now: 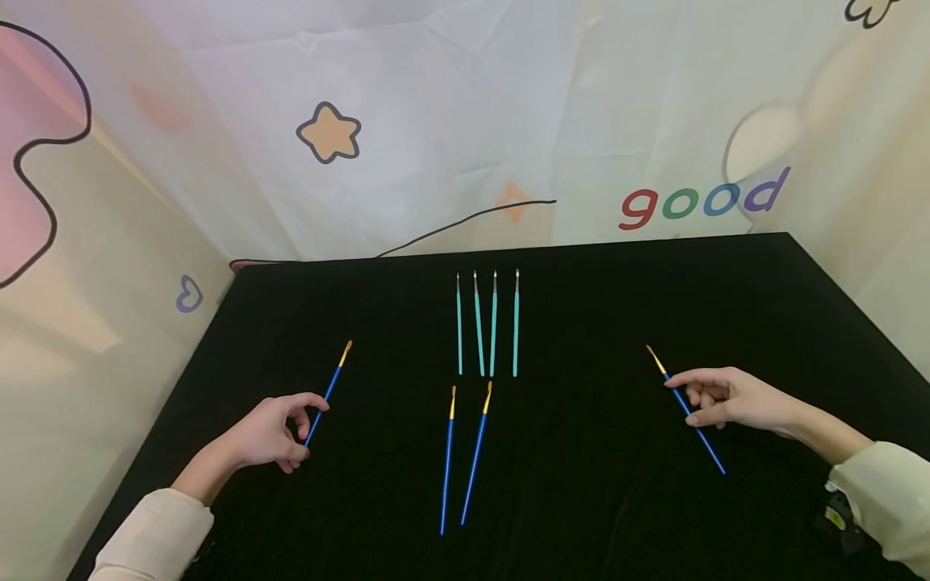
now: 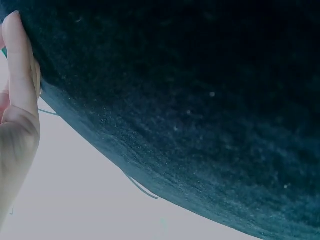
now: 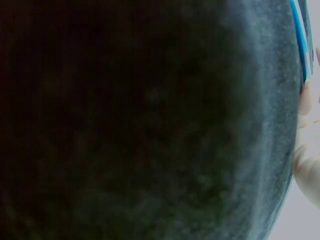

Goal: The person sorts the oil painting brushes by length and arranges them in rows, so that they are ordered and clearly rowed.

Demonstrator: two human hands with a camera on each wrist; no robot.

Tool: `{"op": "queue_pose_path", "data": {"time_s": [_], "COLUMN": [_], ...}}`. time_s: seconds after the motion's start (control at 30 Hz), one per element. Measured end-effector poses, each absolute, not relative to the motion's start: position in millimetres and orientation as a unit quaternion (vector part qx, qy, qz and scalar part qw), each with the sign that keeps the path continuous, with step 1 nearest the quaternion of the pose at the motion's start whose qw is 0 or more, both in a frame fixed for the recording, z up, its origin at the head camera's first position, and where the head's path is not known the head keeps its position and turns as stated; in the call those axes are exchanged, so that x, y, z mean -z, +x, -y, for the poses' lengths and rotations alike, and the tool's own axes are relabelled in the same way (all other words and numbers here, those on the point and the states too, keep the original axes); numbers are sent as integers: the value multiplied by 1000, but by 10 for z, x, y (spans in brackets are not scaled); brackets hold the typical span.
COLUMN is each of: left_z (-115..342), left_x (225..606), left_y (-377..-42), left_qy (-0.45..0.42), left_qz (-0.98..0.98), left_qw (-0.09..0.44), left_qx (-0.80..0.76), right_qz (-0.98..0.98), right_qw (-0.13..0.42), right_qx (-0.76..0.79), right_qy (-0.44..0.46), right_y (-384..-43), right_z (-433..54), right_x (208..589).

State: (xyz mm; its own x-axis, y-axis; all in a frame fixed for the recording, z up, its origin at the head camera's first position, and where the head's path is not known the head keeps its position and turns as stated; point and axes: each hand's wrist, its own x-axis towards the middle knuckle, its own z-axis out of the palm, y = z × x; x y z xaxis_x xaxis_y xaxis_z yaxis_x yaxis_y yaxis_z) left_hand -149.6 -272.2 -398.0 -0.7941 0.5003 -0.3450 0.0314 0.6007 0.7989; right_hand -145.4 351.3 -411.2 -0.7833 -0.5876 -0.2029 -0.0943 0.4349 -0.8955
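Note:
On the left of the black-covered table, my left hand (image 1: 272,428) holds a blue paintbrush (image 1: 335,379) between thumb and index finger. Its gold ferrule and brown bristles point away from me, and the hand hides the handle's lower end. Over on the right, my right hand (image 1: 734,401) has thumb and index finger at the handle of another blue paintbrush (image 1: 708,446), which slants with its bristles up and to the left. The right wrist view shows a blue handle (image 3: 301,42) at a fingertip. In the left wrist view the left hand (image 2: 19,85) appears at the edge.
Between the hands lie two more blue paintbrushes, one (image 1: 447,476) nearly straight and one (image 1: 475,464) tilted. Beyond them several turquoise brushes (image 1: 517,331) lie side by side, tips away. A printed curtain (image 1: 450,121) surrounds the table's (image 1: 581,323) back and sides.

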Motion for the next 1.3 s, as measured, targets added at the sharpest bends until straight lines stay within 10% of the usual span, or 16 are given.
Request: {"op": "queue_pose_path", "data": {"time_s": [1.3], "left_z": [2579], "left_x": [4197], "left_y": [-1487], "left_qy": [127], "left_qz": [-941], "left_qw": [134], "left_qx": [-283], "right_qz": [-819], "right_qw": [229], "right_qx": [484], "right_qy": [-209], "right_y": [-1428], "right_z": [-3505], "right_x": [4132]}}
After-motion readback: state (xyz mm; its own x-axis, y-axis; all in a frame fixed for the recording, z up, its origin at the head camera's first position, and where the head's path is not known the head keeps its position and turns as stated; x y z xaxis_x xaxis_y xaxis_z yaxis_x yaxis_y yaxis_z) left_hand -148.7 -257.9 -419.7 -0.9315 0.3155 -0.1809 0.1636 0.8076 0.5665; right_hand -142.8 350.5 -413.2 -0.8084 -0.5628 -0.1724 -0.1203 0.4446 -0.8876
